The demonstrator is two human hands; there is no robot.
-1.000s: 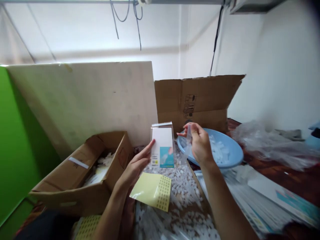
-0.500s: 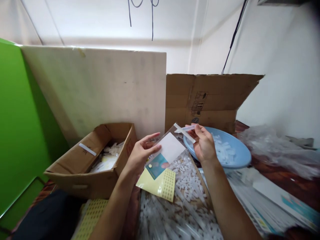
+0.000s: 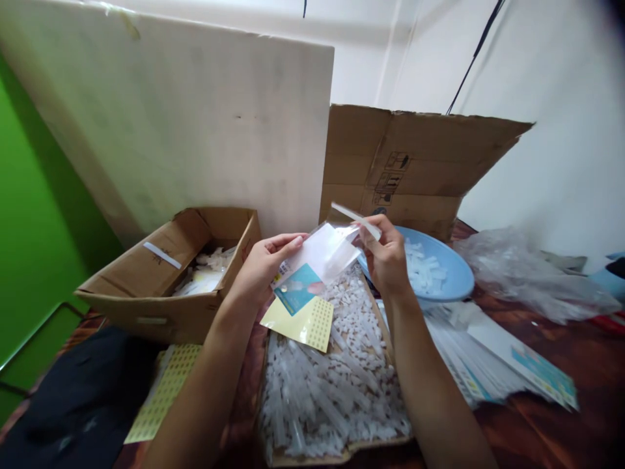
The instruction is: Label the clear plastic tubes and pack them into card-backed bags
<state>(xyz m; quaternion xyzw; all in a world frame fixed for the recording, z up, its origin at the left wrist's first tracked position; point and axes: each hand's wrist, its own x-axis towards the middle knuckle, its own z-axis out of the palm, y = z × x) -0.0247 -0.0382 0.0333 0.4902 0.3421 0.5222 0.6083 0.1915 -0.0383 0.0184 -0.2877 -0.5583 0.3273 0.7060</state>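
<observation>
My left hand (image 3: 261,264) grips a clear plastic packet (image 3: 317,260) with a white and teal card inside, tilted with its open flap up to the right. Under the same hand hangs a yellow sticker sheet (image 3: 299,321). My right hand (image 3: 385,255) pinches the packet's mouth and a small clear plastic piece (image 3: 352,229) at the opening. Both hands are closed, above a flat cardboard tray (image 3: 332,391) heaped with small white plastic pieces.
A blue bowl (image 3: 446,273) of white pieces sits right of my hands. An open cardboard box (image 3: 161,286) stands to the left, a large carton (image 3: 415,169) behind. Printed cards (image 3: 508,365) and crumpled plastic (image 3: 527,273) lie right. Another yellow sheet (image 3: 163,397) and dark cloth (image 3: 73,410) lie lower left.
The packet has tipped from upright to slanting, flap toward my right hand. My right hand moved its clear piece to the packet's mouth. The camera tilted down.
</observation>
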